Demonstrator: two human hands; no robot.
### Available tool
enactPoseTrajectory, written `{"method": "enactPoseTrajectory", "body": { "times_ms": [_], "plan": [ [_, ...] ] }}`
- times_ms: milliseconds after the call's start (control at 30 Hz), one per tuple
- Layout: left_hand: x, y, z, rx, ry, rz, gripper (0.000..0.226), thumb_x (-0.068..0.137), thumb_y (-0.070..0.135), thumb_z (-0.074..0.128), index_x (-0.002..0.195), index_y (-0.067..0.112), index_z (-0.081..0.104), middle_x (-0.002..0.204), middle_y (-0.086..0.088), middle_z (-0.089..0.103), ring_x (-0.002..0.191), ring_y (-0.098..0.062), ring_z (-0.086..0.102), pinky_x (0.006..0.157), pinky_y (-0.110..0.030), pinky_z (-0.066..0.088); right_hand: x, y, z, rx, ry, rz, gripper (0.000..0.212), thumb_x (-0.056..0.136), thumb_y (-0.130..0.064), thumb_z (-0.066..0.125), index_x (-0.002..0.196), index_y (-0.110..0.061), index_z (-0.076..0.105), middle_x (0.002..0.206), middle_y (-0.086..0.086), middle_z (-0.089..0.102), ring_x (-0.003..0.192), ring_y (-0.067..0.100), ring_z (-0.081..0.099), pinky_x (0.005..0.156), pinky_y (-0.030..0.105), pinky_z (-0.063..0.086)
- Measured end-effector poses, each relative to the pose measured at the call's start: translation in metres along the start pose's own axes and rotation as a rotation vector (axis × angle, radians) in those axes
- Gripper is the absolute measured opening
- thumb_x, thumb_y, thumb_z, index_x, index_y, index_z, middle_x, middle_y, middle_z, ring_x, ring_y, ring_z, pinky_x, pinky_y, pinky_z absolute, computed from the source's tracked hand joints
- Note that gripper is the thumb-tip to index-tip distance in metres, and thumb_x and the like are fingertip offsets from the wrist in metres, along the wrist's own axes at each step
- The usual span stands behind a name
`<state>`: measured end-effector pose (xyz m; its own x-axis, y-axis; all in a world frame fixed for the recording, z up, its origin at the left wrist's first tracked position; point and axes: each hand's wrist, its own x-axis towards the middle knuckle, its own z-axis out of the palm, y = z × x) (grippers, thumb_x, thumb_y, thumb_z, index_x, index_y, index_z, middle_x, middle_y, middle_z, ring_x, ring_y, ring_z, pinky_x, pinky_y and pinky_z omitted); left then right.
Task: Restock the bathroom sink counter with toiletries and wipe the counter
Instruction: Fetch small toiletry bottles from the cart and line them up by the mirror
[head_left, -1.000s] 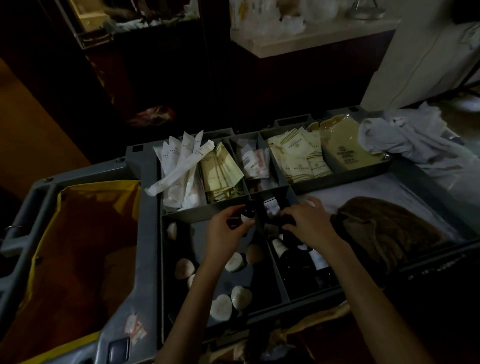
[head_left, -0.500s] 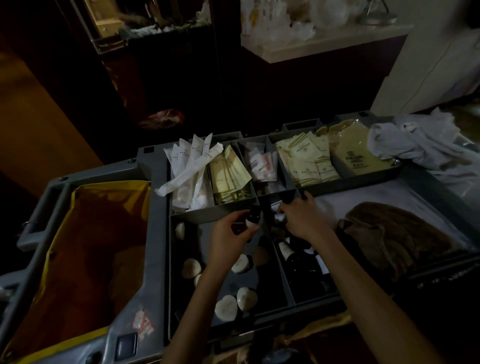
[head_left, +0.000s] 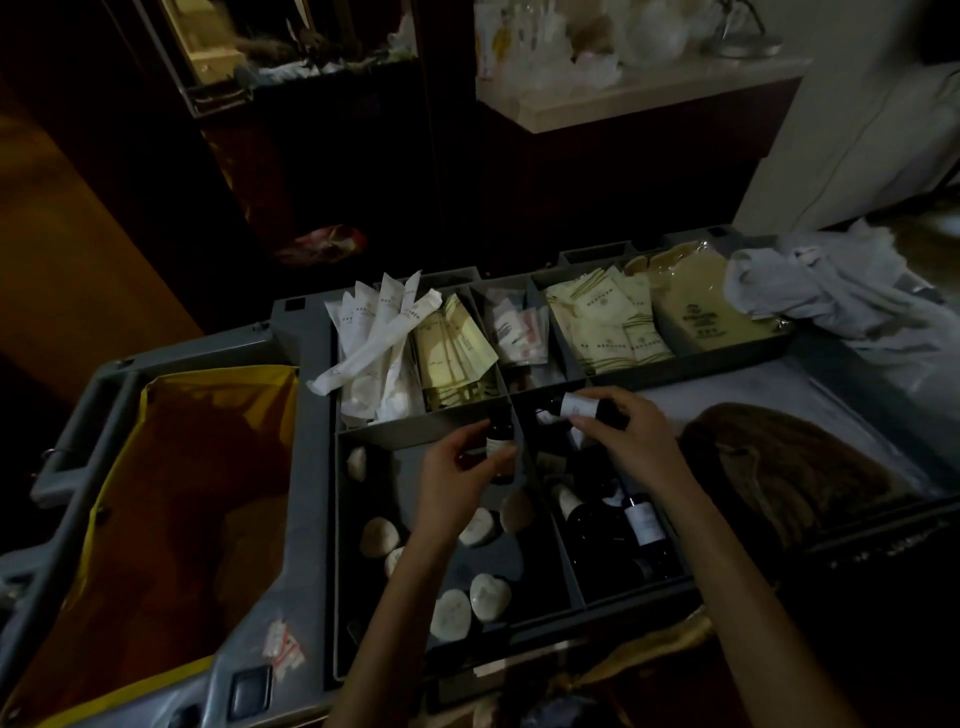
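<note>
From the head view, the left grip (head_left: 452, 478) pinches a small dark bottle (head_left: 500, 451) upright. Just beside it, the right grip (head_left: 631, 441) is clamped on a white-labelled bottle (head_left: 577, 404) tipped sideways. More bottles (head_left: 638, 519) lie below that grip in the cart tray (head_left: 306, 467), and round soaps (head_left: 485, 597) lie under the left.

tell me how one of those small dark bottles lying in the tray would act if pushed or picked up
Likely light: the left hand and right hand each hold a bottle single-handed. Those in the tray lie on their sides and look round, so a push would probably roll one into its neighbours. They seem rigid; paper labels may aid grip.
</note>
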<state>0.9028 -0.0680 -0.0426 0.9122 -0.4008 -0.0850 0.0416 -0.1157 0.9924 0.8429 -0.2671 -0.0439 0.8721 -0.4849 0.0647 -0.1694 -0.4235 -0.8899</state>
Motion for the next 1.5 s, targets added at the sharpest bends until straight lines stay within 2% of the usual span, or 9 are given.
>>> {"method": "enactPoseTrajectory", "body": {
  "times_ms": [167, 333, 633, 733, 833, 933, 1067, 1233, 1500],
  "plan": [
    [-0.005, 0.008, 0.002, -0.125, -0.044, -0.03, 0.039, 0.083, 0.0, 0.068, 0.119, 0.01, 0.059, 0.095, -0.003, 0.07, 0.079, -0.001, 0.069, 0.064, -0.014, 0.052, -0.014, -0.025, 0.001, 0.423, 0.008, 0.107, 0.022, 0.083, -0.01, 0.07, 0.104, -0.016, 0.066, 0.091, -0.003, 0.07, 0.076, -0.003, 0.066, 0.065, 0.01, 0.049],
    [-0.015, 0.017, 0.005, -0.217, -0.067, -0.021, 0.039, 0.083, 0.001, 0.068, 0.121, 0.005, 0.062, 0.106, -0.011, 0.072, 0.098, -0.025, 0.069, 0.079, -0.027, 0.055, -0.035, -0.038, 0.022, 0.777, 0.009, 0.27, 0.028, 0.078, -0.021, 0.07, 0.103, -0.008, 0.068, 0.092, 0.009, 0.074, 0.085, 0.02, 0.07, 0.076, 0.03, 0.056],
    [-0.037, 0.032, 0.006, -0.158, -0.052, 0.117, 0.041, 0.078, 0.004, 0.072, 0.118, 0.006, 0.064, 0.098, -0.004, 0.075, 0.094, -0.018, 0.071, 0.077, -0.024, 0.057, -0.063, -0.047, 0.019, 0.641, -0.128, 0.18, 0.014, 0.09, -0.007, 0.059, 0.089, -0.016, 0.07, 0.08, -0.006, 0.074, 0.079, 0.004, 0.069, 0.07, 0.014, 0.052],
    [-0.046, 0.034, 0.014, -0.154, -0.06, 0.117, 0.039, 0.078, 0.003, 0.071, 0.111, 0.021, 0.063, 0.083, 0.015, 0.074, 0.086, -0.004, 0.07, 0.07, -0.017, 0.054, -0.073, -0.043, 0.014, 0.616, -0.128, 0.188, 0.017, 0.091, -0.01, 0.057, 0.09, -0.02, 0.07, 0.08, -0.012, 0.074, 0.081, 0.002, 0.068, 0.071, 0.015, 0.052],
    [-0.058, 0.027, 0.017, -0.13, -0.011, 0.086, 0.04, 0.07, 0.021, 0.074, 0.106, 0.032, 0.061, 0.086, 0.013, 0.074, 0.088, -0.006, 0.07, 0.074, -0.02, 0.055, -0.082, -0.04, 0.01, 0.659, -0.136, 0.243, 0.013, 0.088, -0.016, 0.061, 0.093, -0.015, 0.073, 0.086, -0.004, 0.075, 0.086, 0.01, 0.07, 0.076, 0.019, 0.052],
    [-0.075, 0.024, 0.019, -0.096, 0.029, 0.061, 0.041, 0.069, 0.032, 0.072, 0.109, 0.023, 0.067, 0.097, -0.003, 0.074, 0.093, -0.016, 0.071, 0.076, -0.024, 0.055, -0.094, -0.041, 0.008, 0.724, -0.178, 0.31, 0.018, 0.085, -0.022, 0.064, 0.098, -0.013, 0.072, 0.098, 0.007, 0.074, 0.093, 0.018, 0.07, 0.079, 0.023, 0.054],
    [-0.101, 0.024, 0.021, -0.164, 0.107, 0.006, 0.019, 0.086, 0.013, 0.065, 0.101, 0.004, 0.072, 0.091, -0.009, 0.075, 0.084, -0.014, 0.07, 0.07, -0.019, 0.052, -0.112, -0.043, 0.005, 0.728, -0.262, 0.302, 0.018, 0.086, -0.019, 0.061, 0.101, -0.014, 0.07, 0.101, 0.006, 0.074, 0.092, 0.015, 0.07, 0.074, 0.021, 0.056],
    [-0.133, 0.028, 0.03, -0.148, 0.153, -0.01, 0.017, 0.094, 0.014, 0.056, 0.1, 0.008, 0.071, 0.079, 0.005, 0.072, 0.071, 0.0, 0.064, 0.06, -0.011, 0.045, -0.134, -0.041, 0.002, 0.734, -0.326, 0.29, 0.03, 0.07, -0.028, 0.065, 0.098, -0.018, 0.069, 0.094, -0.002, 0.075, 0.089, 0.011, 0.07, 0.073, 0.024, 0.057],
    [-0.157, 0.028, 0.041, -0.078, 0.069, -0.053, 0.026, 0.099, 0.012, 0.045, 0.114, 0.022, 0.064, 0.102, 0.004, 0.073, 0.098, -0.011, 0.068, 0.076, -0.016, 0.052, -0.165, -0.029, -0.013, 0.687, -0.195, 0.342, 0.008, 0.085, -0.019, 0.064, 0.091, -0.024, 0.068, 0.082, -0.012, 0.074, 0.078, 0.002, 0.069, 0.063, 0.014, 0.052]
  ]
}}
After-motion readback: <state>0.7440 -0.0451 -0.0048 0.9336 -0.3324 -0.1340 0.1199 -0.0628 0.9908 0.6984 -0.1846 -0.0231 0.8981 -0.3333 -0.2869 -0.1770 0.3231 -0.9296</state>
